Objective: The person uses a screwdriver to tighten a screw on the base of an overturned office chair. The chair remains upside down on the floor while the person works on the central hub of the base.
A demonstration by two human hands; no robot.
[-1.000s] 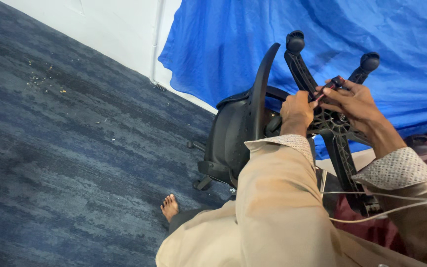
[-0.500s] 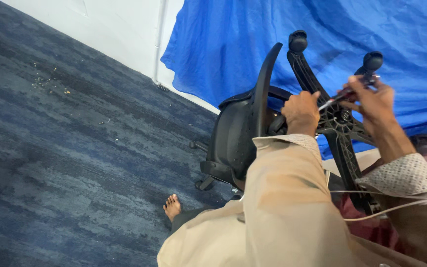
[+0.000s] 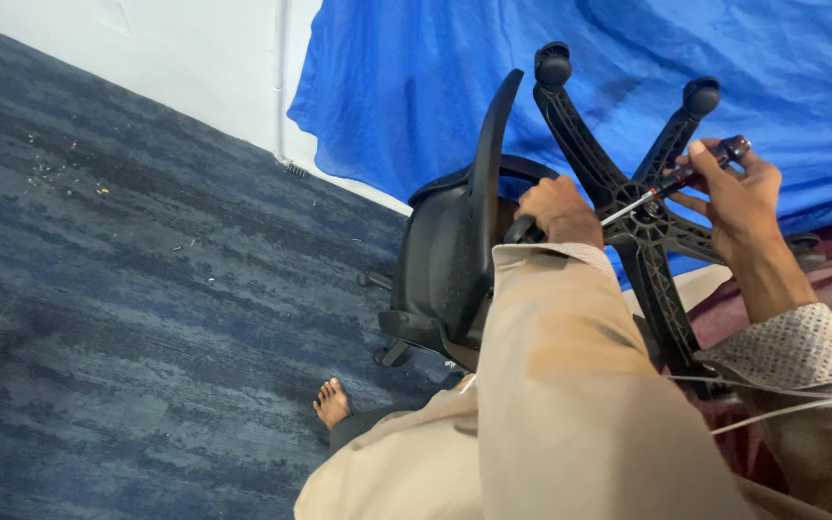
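An office chair (image 3: 455, 260) lies tipped on its side in the middle of the frame, its black seat edge-on to the camera and its star-shaped base (image 3: 642, 226) turned up toward the upper right, with two castors showing at the ends of the upper legs. The person's left hand (image 3: 556, 210), just left of the base's hub, is closed around a dark part of the chair beneath the seat. The right hand (image 3: 739, 188), at the upper right, grasps the dark handle of a screwdriver (image 3: 671, 183), whose thin metal shaft slants down and left so that its tip sits at the hub of the base. Both arms wear beige sleeves (image 3: 580, 385) that fill the lower right of the frame, and a thin white cable (image 3: 772, 395) crosses the right forearm. A bare foot (image 3: 331, 403) rests on the dark blue carpet (image 3: 127, 318) at the lower centre. A blue cloth (image 3: 416, 87) hangs across the top right behind the chair, beside a white wall (image 3: 195, 48) at the upper left. No container is in view
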